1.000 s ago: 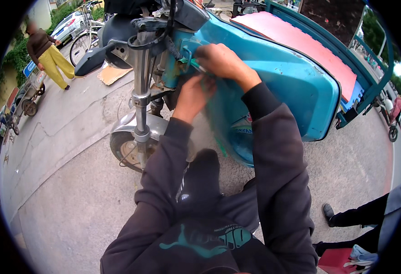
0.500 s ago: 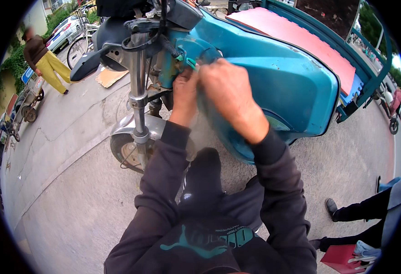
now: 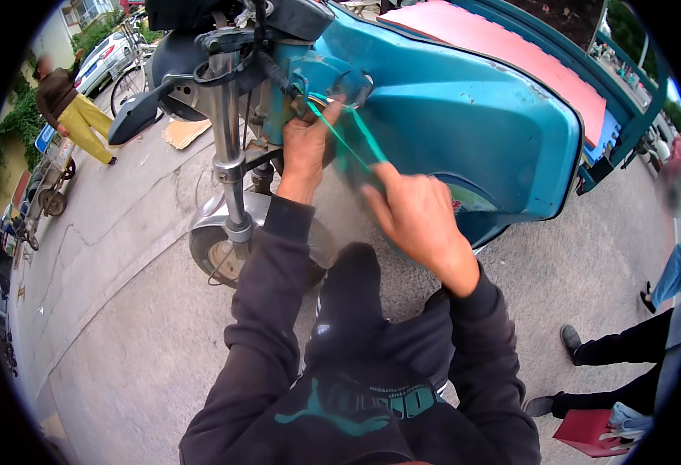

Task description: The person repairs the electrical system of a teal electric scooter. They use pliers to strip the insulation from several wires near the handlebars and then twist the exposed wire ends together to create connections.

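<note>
A teal three-wheeled vehicle with a chrome front fork stands in front of me. At its steering column, my left hand pinches a small bundle of wires, partly hidden by the fingers. A narrow green tape stretches in two strands from the wires down to my right hand. That hand is closed on the tape's lower end, below and to the right of the wires, in front of the teal front panel. The right fingertips are slightly blurred.
The front wheel and a black mirror are at the left. Pink foam mats lie on the cargo bed. A bystander in yellow trousers stands far left; another person's black-trousered legs and a red bag are at lower right.
My right hand has moved down and to the right, away from my left hand, drawing the green tape out long. My left hand stays at the wires.
</note>
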Demonstrator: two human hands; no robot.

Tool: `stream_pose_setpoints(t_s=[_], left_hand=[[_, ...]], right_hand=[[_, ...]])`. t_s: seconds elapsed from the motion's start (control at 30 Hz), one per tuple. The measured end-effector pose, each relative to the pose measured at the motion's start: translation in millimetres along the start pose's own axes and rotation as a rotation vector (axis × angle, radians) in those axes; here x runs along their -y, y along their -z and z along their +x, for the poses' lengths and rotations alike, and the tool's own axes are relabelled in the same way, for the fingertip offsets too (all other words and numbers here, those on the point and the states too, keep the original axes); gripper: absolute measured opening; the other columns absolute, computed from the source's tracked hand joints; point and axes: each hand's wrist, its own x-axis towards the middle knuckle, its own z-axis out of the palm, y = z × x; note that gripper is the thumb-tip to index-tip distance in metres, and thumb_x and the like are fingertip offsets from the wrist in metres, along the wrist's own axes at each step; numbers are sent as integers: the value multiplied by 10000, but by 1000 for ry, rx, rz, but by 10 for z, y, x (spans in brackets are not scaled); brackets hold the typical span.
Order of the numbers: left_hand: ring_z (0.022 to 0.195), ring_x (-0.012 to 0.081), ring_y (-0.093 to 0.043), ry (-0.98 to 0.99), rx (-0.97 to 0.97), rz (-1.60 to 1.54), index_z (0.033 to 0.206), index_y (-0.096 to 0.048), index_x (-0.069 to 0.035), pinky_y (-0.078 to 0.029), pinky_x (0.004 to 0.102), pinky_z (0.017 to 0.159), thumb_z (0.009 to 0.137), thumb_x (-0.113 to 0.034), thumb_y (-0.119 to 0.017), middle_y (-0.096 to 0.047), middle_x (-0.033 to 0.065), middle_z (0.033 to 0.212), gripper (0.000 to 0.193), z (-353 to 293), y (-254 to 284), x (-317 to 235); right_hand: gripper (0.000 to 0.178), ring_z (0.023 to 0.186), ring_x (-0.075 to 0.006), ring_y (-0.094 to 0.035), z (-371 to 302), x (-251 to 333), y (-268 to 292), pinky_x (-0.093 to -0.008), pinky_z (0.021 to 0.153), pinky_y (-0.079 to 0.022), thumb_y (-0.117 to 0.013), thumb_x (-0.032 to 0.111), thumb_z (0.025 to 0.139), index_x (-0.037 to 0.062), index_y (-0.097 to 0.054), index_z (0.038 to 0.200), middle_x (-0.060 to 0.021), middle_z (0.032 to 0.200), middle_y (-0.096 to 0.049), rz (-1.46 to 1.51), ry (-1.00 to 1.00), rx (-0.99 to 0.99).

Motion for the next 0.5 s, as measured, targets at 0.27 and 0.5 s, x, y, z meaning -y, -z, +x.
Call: stream_pose_setpoints(t_s=[0.27,0.5], left_hand=[[1116,169,-628,91,36,48,1267,-627,-85,-492,343,962,980,-197,-632,-637,47,1299,308,-97,-48,-109],[1002,186,-663,149,122,-249,1369,-509,-46,-553,273,704,1043,-225,-510,-584,134,1342,372,-416,34,-193]], right_hand=[[175,602,-247,-650,-1306,114,-709,-375,489,-483,-641,146,899,56,-602,1044,-69,636,-606,-226,-148,64],[255,781,-328,-672,-1056,-18,-1218,-418,624,-531,-599,165,927,23,-608,1138,-147,793,-671,-87,-106,283]])
